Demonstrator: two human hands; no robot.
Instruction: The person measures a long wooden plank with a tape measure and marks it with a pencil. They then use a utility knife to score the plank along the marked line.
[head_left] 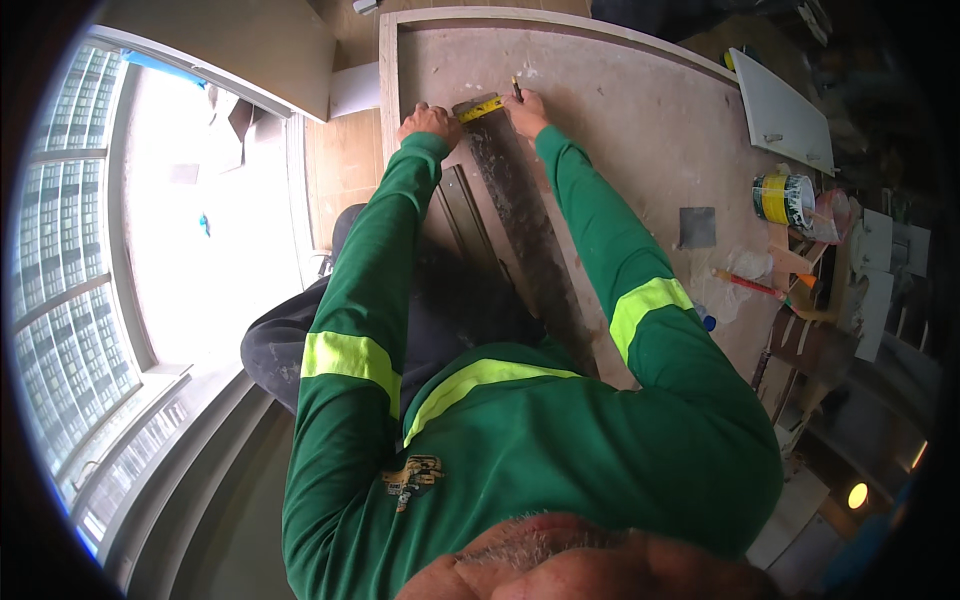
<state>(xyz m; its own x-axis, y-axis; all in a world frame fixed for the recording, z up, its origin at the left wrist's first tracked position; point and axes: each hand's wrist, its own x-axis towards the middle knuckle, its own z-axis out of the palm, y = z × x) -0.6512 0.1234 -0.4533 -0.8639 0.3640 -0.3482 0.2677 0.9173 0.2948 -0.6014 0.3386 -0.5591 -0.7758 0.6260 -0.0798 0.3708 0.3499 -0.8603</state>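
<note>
A yellow tape measure blade stretches between my two hands, across the far end of a long, dark, stained board. My left hand is closed at the blade's left end; the tape's case does not show. At the right end, my right hand grips a pencil that points up and away, its fingers touching or very close to the blade. Beside the dark board, nearer my left arm, lies a narrow grooved strip.
A wooden frame edge borders the dusty work surface. To the right are a grey square plate, a paint bucket, a red-handled tool, a white panel and scattered offcuts. A bright window stands at left.
</note>
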